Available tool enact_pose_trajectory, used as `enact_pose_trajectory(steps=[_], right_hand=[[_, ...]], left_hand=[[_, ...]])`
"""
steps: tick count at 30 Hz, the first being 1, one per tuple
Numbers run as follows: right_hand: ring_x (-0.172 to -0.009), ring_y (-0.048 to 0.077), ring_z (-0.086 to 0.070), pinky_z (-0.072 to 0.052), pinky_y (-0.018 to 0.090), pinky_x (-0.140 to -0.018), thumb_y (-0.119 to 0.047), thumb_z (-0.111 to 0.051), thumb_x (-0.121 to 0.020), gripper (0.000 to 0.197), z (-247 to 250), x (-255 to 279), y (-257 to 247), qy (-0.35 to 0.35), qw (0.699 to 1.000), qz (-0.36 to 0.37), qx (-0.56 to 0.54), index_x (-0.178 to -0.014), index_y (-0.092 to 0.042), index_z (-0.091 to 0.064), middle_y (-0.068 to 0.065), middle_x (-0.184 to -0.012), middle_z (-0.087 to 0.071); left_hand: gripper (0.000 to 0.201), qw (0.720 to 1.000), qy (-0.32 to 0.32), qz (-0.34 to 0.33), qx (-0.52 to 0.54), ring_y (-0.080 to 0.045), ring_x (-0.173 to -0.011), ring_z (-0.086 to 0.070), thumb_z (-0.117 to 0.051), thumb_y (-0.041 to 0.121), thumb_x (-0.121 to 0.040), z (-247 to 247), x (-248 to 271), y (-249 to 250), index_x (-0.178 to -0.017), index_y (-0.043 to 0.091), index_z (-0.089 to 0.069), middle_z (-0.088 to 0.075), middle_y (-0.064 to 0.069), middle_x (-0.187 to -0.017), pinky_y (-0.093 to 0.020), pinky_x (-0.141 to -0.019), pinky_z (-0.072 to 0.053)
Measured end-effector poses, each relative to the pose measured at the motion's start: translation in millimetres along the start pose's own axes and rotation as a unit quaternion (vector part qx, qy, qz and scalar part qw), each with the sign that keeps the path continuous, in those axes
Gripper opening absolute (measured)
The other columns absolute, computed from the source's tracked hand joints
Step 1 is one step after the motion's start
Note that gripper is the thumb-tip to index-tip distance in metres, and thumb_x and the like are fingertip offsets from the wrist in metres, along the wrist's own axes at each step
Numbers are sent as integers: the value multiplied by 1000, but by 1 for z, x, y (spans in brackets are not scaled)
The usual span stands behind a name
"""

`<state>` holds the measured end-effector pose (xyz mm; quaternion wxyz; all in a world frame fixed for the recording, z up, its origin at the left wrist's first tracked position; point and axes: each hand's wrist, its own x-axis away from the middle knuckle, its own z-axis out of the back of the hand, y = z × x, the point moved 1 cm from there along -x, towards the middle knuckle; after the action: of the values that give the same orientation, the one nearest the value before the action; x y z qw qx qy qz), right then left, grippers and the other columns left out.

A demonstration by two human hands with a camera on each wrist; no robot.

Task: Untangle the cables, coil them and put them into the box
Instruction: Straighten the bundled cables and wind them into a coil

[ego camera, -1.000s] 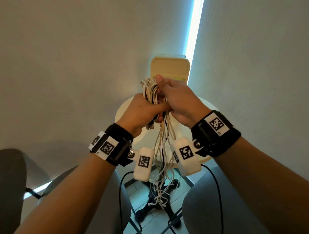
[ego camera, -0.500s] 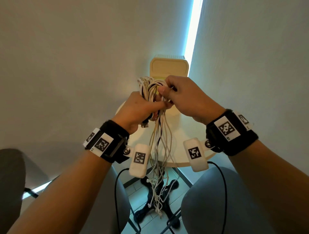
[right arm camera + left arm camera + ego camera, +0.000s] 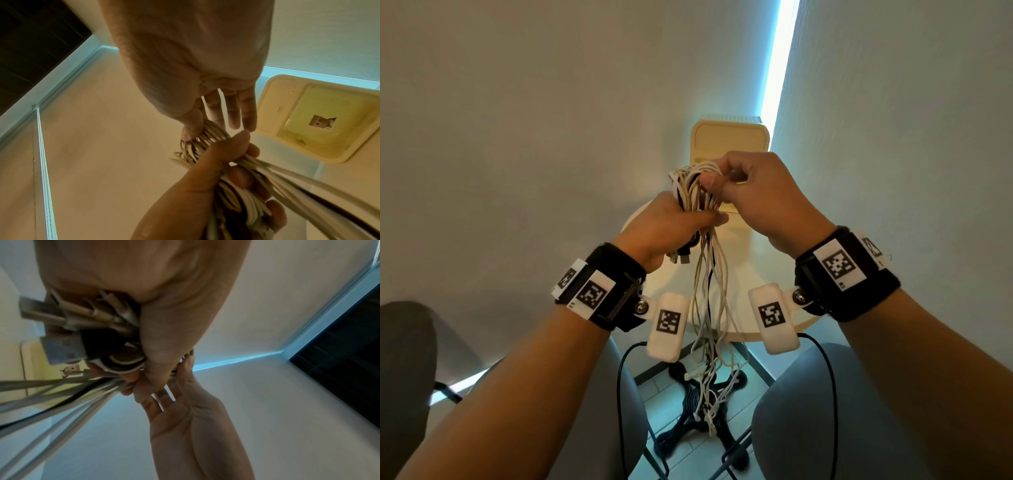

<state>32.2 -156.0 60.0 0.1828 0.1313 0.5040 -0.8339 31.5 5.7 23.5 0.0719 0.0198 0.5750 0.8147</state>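
The cables (image 3: 693, 192), mostly white with one black strand, are bunched in the air above the round table (image 3: 736, 274); their loose ends hang past its edge toward the floor, and several plugs stick out below the left fist. The left hand (image 3: 664, 226) is wrapped round the middle of the bundle; the right hand (image 3: 756, 192) pinches the looped top between thumb and forefinger, its other fingers loosely bent. The cream box (image 3: 729, 140) stands open on the table behind both hands, apart from the cables.
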Motion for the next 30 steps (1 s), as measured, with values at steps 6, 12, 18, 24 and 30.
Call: enact_pose_trajectory(steps=[6, 12, 18, 24, 30], right_hand=[[-89, 12, -74, -62, 33, -91, -28, -74, -98, 15, 2, 3, 2, 10, 999, -4, -33, -99, -14, -79, -1, -91, -79], [-71, 9, -64, -56, 28, -68, -35, -72, -99, 22, -6, 5, 3, 19, 999, 19, 24, -91, -14, -75, 0, -81, -72], [-110, 27, -73, -59, 53, -100, -83, -63, -80, 74, -8, -3, 0, -6, 991, -68, -115, -113, -17, -62, 13, -115, -73], [-84, 39, -72, -54, 64, -103, -59, -56, -102, 66, -11, -1, -14, -145, 927, -131, -319, -105, 5, -71, 22, -88, -74], [-47, 25, -49, -65, 56, -80, -51, -71, -97, 56, -20, -4, -16, -47, 945, -142, -291, -68, -4, -64, 9, -47, -47]], left_hand=[[18, 998, -26, -36, 40, -16, -77, -61, -78, 26, -96, 0, 3, -4, -106, 12, -75, -67, -1, -80, -34, -71, -50], [13, 981, -92, -36, 166, -31, -80, -72, -65, 8, -105, -8, 10, -5, -108, -3, -69, -69, -14, -83, -57, -95, -60], [32, 975, -106, -3, 194, -20, -49, -44, -72, 9, -98, -17, 20, 5, -70, 21, -64, -43, -2, -55, -35, -57, -48], [28, 982, -146, 36, 116, -18, -46, -40, -69, 4, -97, -34, 28, 3, -76, 15, -55, -42, -3, -53, -31, -51, -42], [13, 990, -115, 35, 80, -15, -50, -40, -68, 8, -98, -43, 28, 4, -90, 11, -58, -47, -6, -64, -23, -43, -39]])
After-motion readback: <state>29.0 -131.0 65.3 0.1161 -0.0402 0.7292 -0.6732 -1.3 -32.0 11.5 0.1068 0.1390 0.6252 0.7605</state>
